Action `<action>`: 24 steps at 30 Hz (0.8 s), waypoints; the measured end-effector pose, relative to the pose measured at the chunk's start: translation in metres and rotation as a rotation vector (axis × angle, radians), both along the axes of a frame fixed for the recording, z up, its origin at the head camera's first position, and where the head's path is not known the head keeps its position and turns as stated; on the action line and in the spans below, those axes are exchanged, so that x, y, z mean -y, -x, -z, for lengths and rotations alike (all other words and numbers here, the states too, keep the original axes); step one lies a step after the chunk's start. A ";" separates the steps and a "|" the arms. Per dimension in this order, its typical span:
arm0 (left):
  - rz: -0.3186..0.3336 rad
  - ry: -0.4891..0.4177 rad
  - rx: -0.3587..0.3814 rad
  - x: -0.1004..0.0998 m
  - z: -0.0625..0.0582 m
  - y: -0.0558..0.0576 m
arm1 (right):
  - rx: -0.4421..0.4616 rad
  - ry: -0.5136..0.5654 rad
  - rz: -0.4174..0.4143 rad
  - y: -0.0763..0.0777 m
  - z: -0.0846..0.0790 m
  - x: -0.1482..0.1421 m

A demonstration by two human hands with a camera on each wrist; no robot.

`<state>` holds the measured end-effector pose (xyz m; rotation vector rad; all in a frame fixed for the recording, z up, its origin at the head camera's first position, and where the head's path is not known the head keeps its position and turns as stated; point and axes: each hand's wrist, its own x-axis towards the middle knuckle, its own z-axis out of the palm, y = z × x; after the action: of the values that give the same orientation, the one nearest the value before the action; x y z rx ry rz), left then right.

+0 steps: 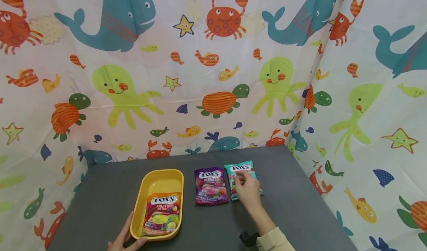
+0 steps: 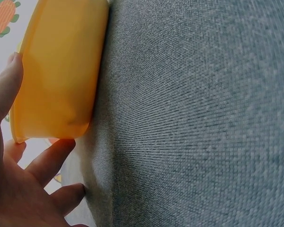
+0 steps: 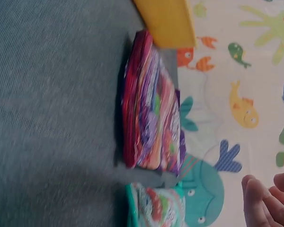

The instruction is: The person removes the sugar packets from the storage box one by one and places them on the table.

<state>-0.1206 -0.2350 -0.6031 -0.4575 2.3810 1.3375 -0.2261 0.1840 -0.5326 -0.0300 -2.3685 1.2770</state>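
A yellow plastic tray [image 1: 163,180] stands at left on the grey surface, with an orange Fox's Fruits candy packet [image 1: 162,214] in its near half. My left hand [image 1: 123,240] touches the tray's near left corner, its fairly straight fingers spread against the wall and rim [image 2: 61,71]. To the tray's right lies a purple Fox's Berries packet [image 1: 211,188]. Beside that is a teal Fox's packet [image 1: 245,167], partly covered in the head view by my right hand [image 1: 247,190]. The right wrist view shows this hand's loosely bent fingers [image 3: 255,198] apart from the teal packet, holding nothing.
The dark grey table [image 1: 207,227] spreads around the tray and packets. A white curtain [image 1: 186,106] printed with sea animals hangs behind it and along both sides. A black strap [image 1: 248,239] circles my right wrist near a cream sleeve [image 1: 275,240].
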 end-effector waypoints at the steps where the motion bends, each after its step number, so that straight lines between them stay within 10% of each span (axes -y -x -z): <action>1: 0.003 0.000 -0.001 0.000 0.000 0.000 | -0.004 0.005 -0.003 -0.001 -0.002 0.003; 24: 0.017 0.007 -0.020 0.000 -0.001 0.000 | 0.081 -0.014 -0.288 -0.022 -0.020 0.057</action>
<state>-0.1207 -0.2349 -0.6020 -0.4272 2.4004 1.3333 -0.2043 0.1269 -0.5123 0.2783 -2.5195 1.4108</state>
